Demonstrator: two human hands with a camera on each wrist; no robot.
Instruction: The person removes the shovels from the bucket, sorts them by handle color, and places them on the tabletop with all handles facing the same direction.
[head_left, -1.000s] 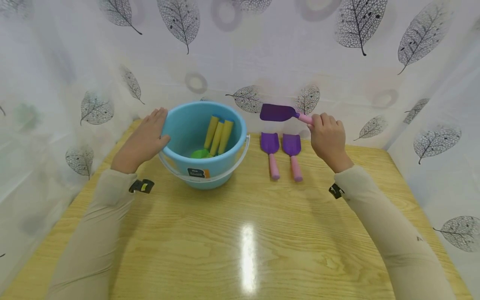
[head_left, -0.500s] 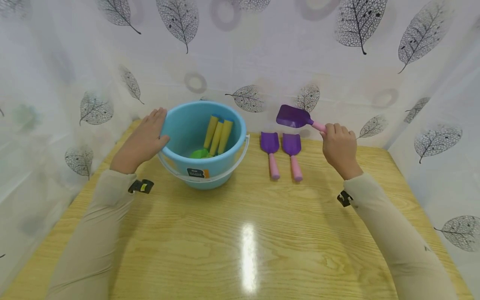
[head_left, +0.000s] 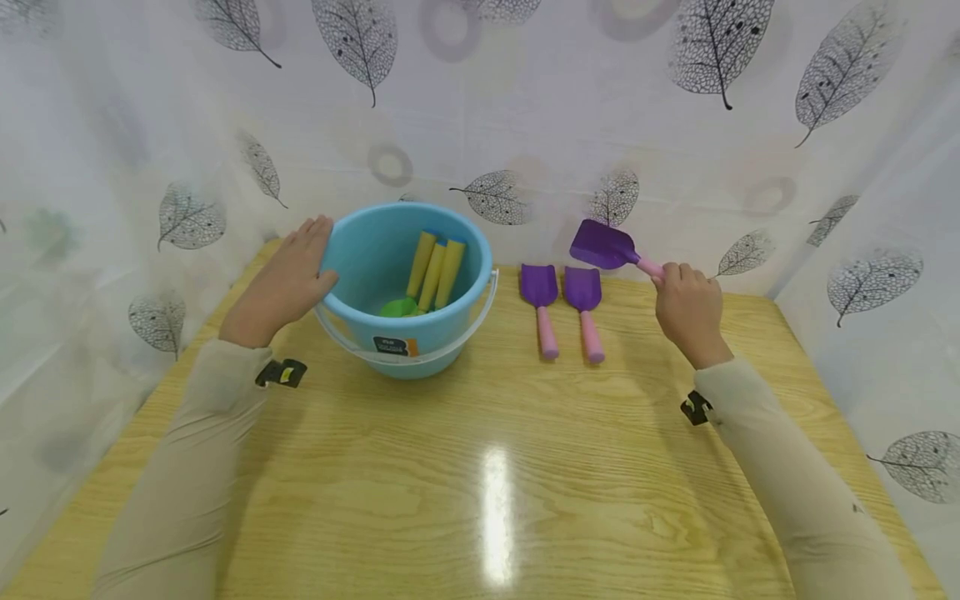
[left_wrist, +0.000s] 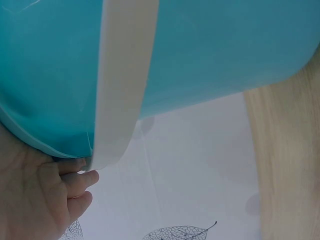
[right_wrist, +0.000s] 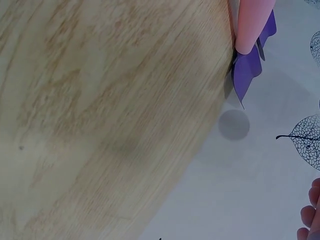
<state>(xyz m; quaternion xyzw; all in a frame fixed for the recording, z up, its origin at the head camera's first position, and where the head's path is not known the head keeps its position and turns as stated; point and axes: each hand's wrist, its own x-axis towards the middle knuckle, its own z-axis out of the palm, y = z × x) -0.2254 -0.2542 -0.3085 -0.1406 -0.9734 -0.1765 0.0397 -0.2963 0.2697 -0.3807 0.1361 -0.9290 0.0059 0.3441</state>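
Observation:
In the head view my left hand (head_left: 281, 283) lies against the left side of a light blue bucket (head_left: 420, 333), fingers straight and fingertips right at the rim. The left wrist view shows that hand's fingers (left_wrist: 75, 185) beside the bucket's edge. My right hand (head_left: 690, 312) grips the pink handle of a purple toy shovel (head_left: 602, 244), raised above the back of the table with its blade pointing left. Two matching toy shovels, a left one (head_left: 539, 287) and a right one (head_left: 583, 290), lie side by side, blades toward the curtain. Only fingers (right_wrist: 308, 216) of the right hand show in the right wrist view.
Inside the bucket are several yellow handles (head_left: 435, 275) and a green piece (head_left: 399, 308). A white bail (head_left: 480, 321) hangs down the bucket's front. The wooden table (head_left: 390, 483) backs onto a white leaf-print curtain (head_left: 570, 100).
My right hand has moved right and toward me, carrying the toy shovel, whose blade now tilts upward to the left. The left hand and the bucket have stayed in place.

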